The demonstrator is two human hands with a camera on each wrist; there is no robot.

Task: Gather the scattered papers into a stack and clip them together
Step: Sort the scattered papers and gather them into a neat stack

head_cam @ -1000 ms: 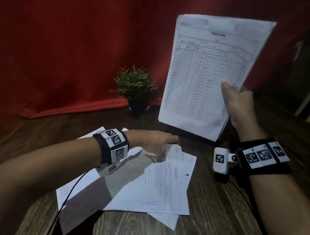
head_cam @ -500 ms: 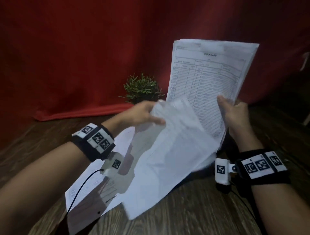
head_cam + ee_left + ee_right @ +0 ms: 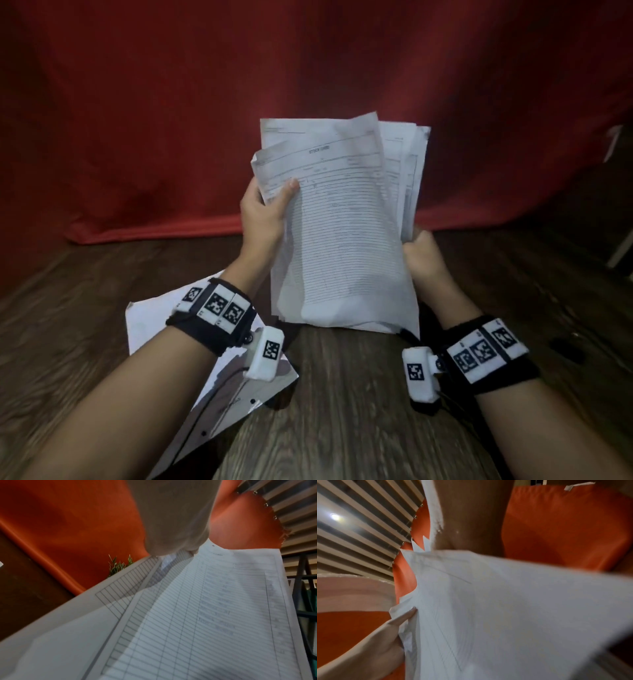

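Note:
A bundle of printed stock-card papers is held upright above the table, its sheets fanned unevenly at the top. My left hand grips the bundle's upper left edge, thumb on the front sheet. My right hand grips its right edge lower down. More sheets lie flat on the table under my left forearm. In the left wrist view the ruled papers fill the frame below my left hand. In the right wrist view the papers are blurred beneath my right hand. No clip is in view.
The dark wooden table extends in front of me. A red cloth backdrop hangs behind it. A small green plant peeks out behind the held papers in the left wrist view.
My left hand lifted sheets off the table and brought them against the bundle in my right hand. Both hands now hold the bundle, which has come lower and toward the centre.

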